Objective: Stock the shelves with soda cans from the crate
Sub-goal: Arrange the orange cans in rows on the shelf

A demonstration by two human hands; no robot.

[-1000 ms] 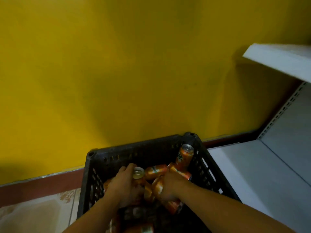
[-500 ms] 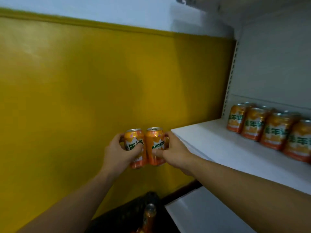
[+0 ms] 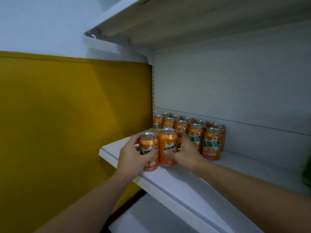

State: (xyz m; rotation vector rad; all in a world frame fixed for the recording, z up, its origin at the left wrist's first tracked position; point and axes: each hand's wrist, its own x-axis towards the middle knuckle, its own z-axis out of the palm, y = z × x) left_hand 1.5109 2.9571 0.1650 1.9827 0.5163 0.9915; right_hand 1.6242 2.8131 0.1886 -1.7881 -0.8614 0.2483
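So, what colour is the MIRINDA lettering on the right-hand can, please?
The can's lettering is green; head view.

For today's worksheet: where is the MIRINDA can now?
Head view: the MIRINDA can is upright near the left end of the shelf, gripped by the right hand, beside another can in the left hand.

Left can [image 3: 149,152]: orange, silver top, green characters over white peaks.
Right can [image 3: 168,147]: same orange, silver top, green "MIRINDA" lettering.
Rear cans [image 3: 212,143]: orange, silver tops, green characters.
Shelf [image 3: 185,185]: white.
Back panel [image 3: 235,78]: pale grey.
Upper shelf [image 3: 202,19], underside: tan.
Wall [image 3: 67,123]: mustard yellow below, pale bluish white above.
Skirting [image 3: 127,204]: dark.
Right edge: dark green blur [image 3: 307,170], unidentifiable.
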